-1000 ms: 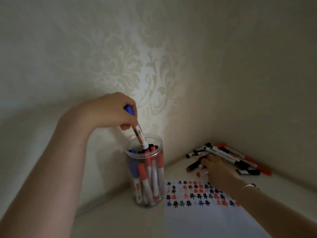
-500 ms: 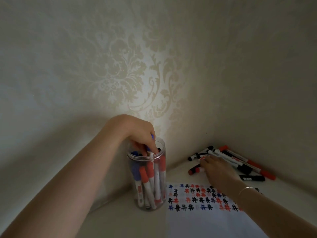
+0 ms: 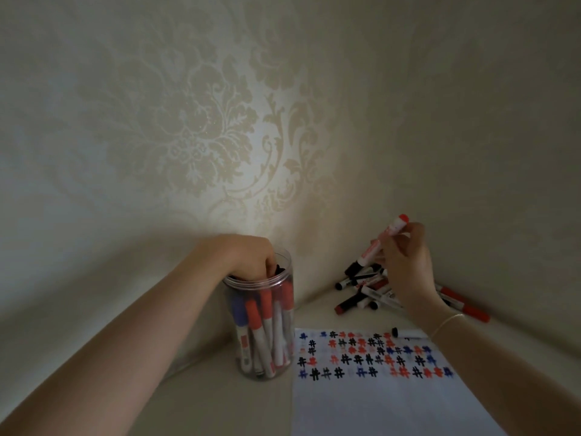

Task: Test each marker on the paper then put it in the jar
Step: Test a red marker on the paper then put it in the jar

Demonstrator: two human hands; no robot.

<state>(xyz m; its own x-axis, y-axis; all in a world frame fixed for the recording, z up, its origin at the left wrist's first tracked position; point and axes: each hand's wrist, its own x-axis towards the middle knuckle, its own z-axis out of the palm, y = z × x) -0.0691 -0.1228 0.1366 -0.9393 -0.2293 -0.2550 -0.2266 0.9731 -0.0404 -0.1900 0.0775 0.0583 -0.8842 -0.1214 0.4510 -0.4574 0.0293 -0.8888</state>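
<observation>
A person's left hand is dipping into the mouth of a clear plastic jar standing on a pale bench, its fingertips lost among the markers inside, so whether that grip is holding anything cannot be told. The jar is carrying a crowd of upright markers with red, blue and black caps, and is sitting just left of a white sheet of paper. To the right of the jar and raised above the bench, the right hand is pinching a red-capped marker between thumb and curled fingers, the grip narrow around the barrel, the red cap pointing up and the dark end slanting down toward the jar. Behind that hand, farther right of the jar, a loose heap of markers is lying in the corner where the bench meets the wall. Rows of small red, blue and black hash marks are filling the top of the paper beside the jar. A single black-capped marker is lying at the paper's far edge, near the right wrist, which is wearing a thin bracelet. Damask-patterned wallpaper is rising behind the jar.
</observation>
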